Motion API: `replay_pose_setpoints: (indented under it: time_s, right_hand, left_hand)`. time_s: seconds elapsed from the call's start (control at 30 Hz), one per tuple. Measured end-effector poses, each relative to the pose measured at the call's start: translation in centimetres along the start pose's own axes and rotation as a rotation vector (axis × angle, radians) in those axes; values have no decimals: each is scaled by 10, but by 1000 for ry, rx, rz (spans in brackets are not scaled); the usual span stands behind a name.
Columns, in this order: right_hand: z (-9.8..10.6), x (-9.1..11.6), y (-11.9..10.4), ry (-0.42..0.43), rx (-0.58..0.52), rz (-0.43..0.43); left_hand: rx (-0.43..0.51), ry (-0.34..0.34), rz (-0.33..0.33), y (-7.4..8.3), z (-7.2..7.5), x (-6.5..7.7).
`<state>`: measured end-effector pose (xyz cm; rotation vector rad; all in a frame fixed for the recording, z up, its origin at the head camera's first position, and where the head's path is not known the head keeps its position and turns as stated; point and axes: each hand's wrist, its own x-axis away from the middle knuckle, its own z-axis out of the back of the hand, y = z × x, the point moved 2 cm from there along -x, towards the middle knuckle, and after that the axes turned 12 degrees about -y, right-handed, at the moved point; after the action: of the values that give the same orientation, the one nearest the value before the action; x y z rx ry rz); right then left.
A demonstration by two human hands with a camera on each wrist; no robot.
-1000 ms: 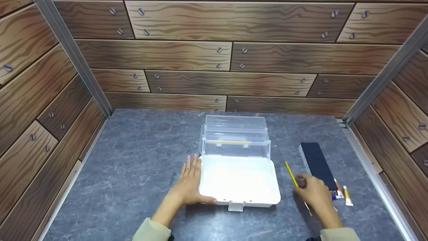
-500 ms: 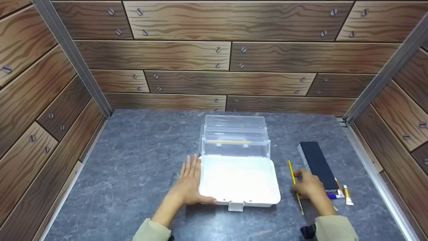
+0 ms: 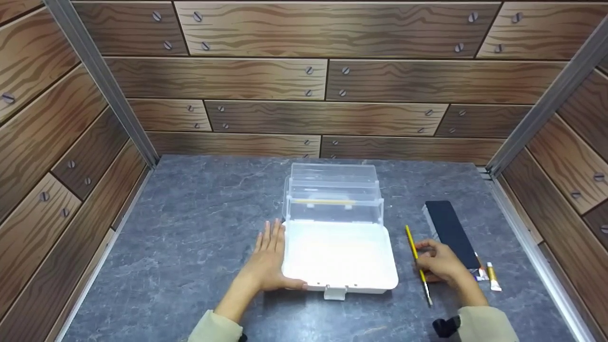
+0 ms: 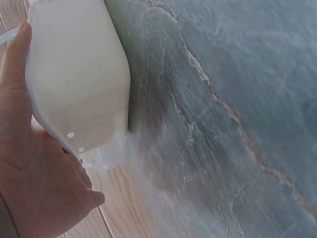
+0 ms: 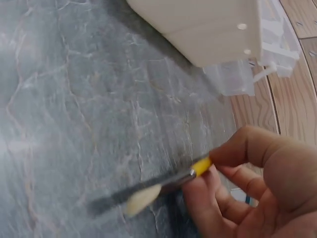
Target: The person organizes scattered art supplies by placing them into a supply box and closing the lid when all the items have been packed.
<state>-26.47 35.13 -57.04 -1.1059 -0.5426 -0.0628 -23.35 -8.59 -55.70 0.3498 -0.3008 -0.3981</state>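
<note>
A white plastic box [image 3: 339, 256] stands on the table with its clear lid and trays [image 3: 335, 190] folded back behind it. My left hand [image 3: 268, 261] rests against the box's left side, fingers straight, thumb along the front edge; the left wrist view shows the palm beside the white wall [image 4: 79, 64]. To the right of the box, my right hand [image 3: 441, 261] pinches a yellow paintbrush [image 3: 411, 242] between thumb and fingers. Its pale bristles [image 5: 142, 199] point toward the near edge, close over the table in the right wrist view.
A long dark case [image 3: 451, 232] lies right of the right hand. Small paint tubes lie near its front end, one of them gold [image 3: 493, 276]. A white latch [image 3: 335, 293] juts from the box's front. Wood-patterned walls [image 3: 313, 80] enclose the table [image 3: 204, 199].
The right hand and paintbrush have shifted slightly, and the brush has turned a little steeper than a second ago. The left hand and the box stay put.
</note>
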Motion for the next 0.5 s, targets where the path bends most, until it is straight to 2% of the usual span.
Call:
replay_pose_setpoints:
  time_s: [0.2,0.5]
  right_hand:
    - [3,0,-7,-84,-109,39]
    - [6,-2,-36,-135,-130,93]
  left_hand:
    - [3,-3,2,1,2,0]
    - [-12,-10,1,0,2,0]
